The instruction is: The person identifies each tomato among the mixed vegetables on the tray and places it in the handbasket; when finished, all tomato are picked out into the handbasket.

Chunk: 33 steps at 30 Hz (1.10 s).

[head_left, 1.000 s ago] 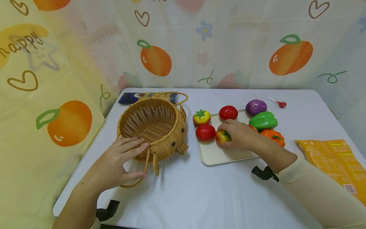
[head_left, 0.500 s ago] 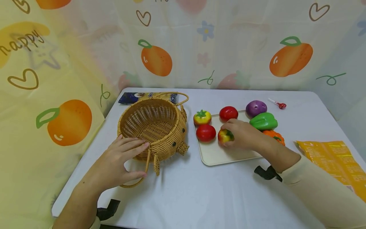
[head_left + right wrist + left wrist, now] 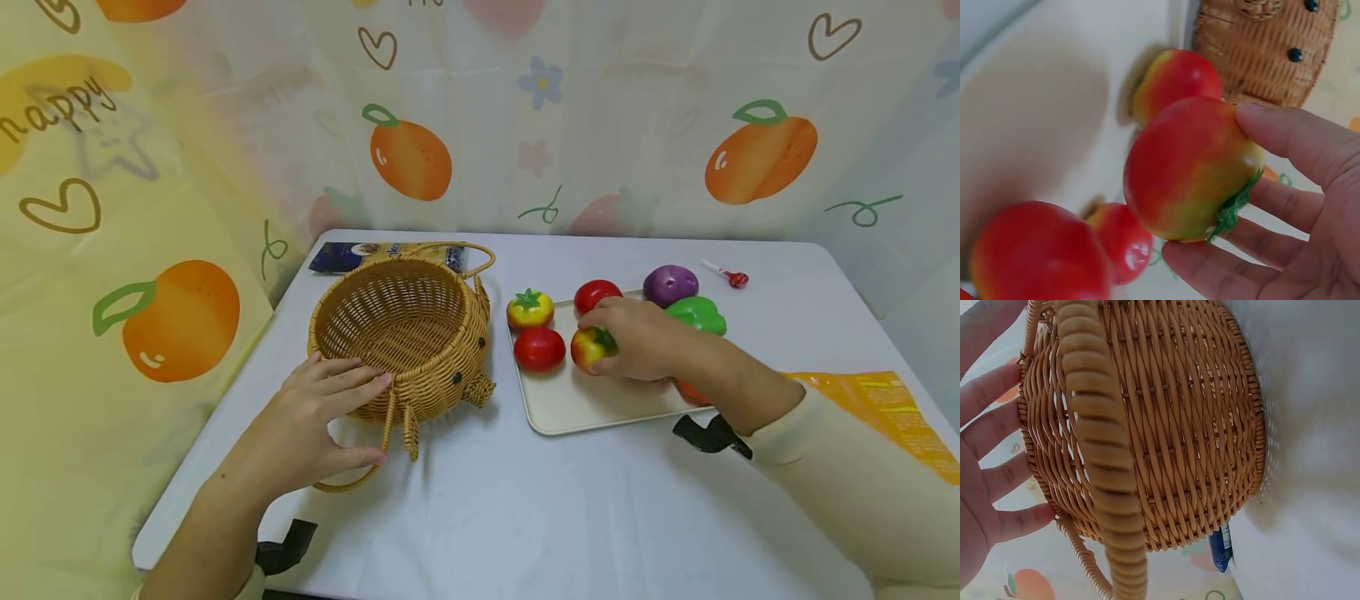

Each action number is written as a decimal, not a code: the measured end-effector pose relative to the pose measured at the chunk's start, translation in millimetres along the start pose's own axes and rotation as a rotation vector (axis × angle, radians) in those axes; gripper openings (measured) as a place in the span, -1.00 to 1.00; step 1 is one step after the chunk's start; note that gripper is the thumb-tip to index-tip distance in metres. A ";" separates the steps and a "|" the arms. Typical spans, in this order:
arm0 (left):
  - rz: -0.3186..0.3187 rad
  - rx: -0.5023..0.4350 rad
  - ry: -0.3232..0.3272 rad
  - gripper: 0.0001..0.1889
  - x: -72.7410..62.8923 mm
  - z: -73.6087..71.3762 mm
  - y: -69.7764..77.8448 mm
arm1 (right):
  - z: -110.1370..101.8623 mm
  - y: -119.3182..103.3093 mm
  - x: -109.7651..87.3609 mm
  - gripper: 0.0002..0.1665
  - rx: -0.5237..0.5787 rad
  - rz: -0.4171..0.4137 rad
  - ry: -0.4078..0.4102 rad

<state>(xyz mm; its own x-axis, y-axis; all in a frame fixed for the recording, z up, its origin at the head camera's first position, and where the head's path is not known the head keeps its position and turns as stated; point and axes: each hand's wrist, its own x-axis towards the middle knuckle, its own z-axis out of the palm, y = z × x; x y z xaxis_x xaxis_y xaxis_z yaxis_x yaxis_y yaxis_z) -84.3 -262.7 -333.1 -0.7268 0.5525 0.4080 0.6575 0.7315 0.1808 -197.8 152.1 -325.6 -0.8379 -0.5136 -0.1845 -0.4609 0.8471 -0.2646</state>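
My right hand [image 3: 637, 337] pinches a red and yellow toy tomato [image 3: 1185, 169] between thumb and fingertips, over the cream tray [image 3: 555, 408]. Its green leafy top faces the palm in the right wrist view. Around it are a red tomato [image 3: 540, 349], another red one [image 3: 597, 294] behind, and a yellow-topped one [image 3: 530, 310] at the tray's back left corner. On the left stands a wicker basket [image 3: 435, 392] with an animal face. My left hand [image 3: 318, 425] rests with extended fingers at its near rim, beside a looped handle [image 3: 1104, 444]; nothing shows inside the basket.
A purple vegetable [image 3: 671, 286], a green bell pepper [image 3: 697, 313] and a mostly hidden orange pepper [image 3: 692, 393] sit at the tray's right. Farther out lie a lollipop [image 3: 735, 279] and an orange packet [image 3: 870, 408]. Behind the basket lies a blue and gold packet [image 3: 345, 257].
My right hand has risen a little with the tomato, and the forearm now covers more of the green and orange peppers and the orange packet. The left hand and basket stay put.
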 end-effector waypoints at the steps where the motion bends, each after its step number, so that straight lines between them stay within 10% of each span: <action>1: -0.001 0.002 0.001 -0.08 -0.2 -0.2 0.2 | -3.0 -1.7 0.4 -0.29 0.002 0.001 -0.005; 33: -0.033 0.041 -0.075 -0.09 -0.1 -4.5 5.9 | -65.7 -89.9 52.2 -0.33 0.101 -0.212 0.076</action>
<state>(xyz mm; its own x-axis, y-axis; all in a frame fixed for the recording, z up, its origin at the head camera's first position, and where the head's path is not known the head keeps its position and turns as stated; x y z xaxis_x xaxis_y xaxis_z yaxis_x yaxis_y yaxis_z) -79.5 -260.2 -328.1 -0.7620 0.5549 0.3338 0.6251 0.7650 0.1553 -219.3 58.1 -249.2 -0.7471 -0.6633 -0.0438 -0.6005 0.7017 -0.3834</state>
